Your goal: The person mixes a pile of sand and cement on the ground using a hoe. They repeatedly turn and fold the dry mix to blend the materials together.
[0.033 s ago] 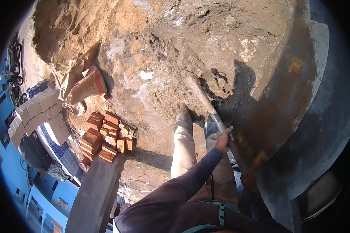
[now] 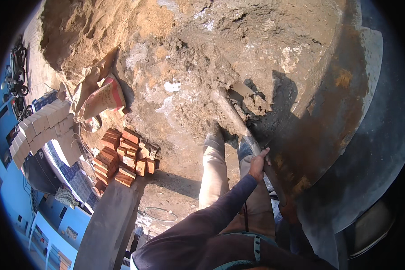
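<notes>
Long, round, mud-smeared tool handle [image 2: 236, 117]: slants from wet grey-brown mix [image 2: 198, 72] toward the person's right side. Left hand [image 2: 258, 165]: grip closed around the shaft. Right hand [image 2: 289, 212]: at the near end, in shadow; how far its grip closes cannot be told. Change since the preceding picture: a flat, paler face [image 2: 242, 88] now shows beside the handle's far end, near a sunlit, crumbly lump [image 2: 258, 105]; both hands hardly shift. Meaning, as judged: mix is being turned there. Left: stacked orange-red rectangular bricks [image 2: 126, 155]; crumpled tan sack, red-striped [image 2: 105, 96].
</notes>
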Available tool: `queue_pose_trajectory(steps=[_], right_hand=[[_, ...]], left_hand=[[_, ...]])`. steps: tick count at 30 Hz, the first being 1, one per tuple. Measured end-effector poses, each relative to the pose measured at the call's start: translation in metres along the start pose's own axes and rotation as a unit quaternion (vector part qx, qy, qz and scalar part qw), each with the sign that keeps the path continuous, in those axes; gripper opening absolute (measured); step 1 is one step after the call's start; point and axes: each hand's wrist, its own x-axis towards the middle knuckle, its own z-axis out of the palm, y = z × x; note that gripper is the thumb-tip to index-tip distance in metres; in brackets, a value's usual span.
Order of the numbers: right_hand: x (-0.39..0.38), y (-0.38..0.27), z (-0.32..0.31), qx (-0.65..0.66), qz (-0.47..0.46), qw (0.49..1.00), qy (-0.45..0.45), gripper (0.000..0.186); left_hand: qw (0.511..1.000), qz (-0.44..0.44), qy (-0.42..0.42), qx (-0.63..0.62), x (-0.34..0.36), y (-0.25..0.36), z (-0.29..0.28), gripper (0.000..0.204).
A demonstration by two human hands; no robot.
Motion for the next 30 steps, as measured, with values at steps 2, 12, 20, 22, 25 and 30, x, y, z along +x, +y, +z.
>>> queue_pose_trajectory(steps=[2, 12, 20, 22, 25, 30], right_hand=[[0.042, -0.041, -0.006, 0.039, 0.043, 0.995, -0.085, 0.055], [0.384, -0.344, 0.077, 0.120, -0.122, 0.975, -0.144, 0.033], [0.115, -0.063, 0.017, 0.006, 0.072, 0.990, -0.119, 0.044], [0.068, -0.036, -0.014, 0.017, 0.045, 0.992, -0.118, 0.038], [0.059, -0.014, -0.005, 0.028, 0.017, 0.994, -0.107, 0.040], [0.282, -0.194, 0.071, 0.038, -0.058, 0.996, -0.055, 0.051]], left_hand=[[0.989, 0.144, -0.024, -0.032, -0.014, 0.052, -0.013, 0.026], [0.828, 0.498, 0.199, 0.168, 0.101, 0.515, -0.025, 0.028], [0.979, 0.205, 0.011, 0.013, 0.082, 0.099, -0.027, 0.017], [0.996, 0.075, 0.032, -0.044, 0.043, 0.058, -0.016, 0.019], [0.997, 0.058, 0.023, -0.043, 0.015, 0.081, 0.001, 0.020], [0.897, 0.425, 0.074, 0.096, 0.076, 0.317, 0.000, 0.019]])
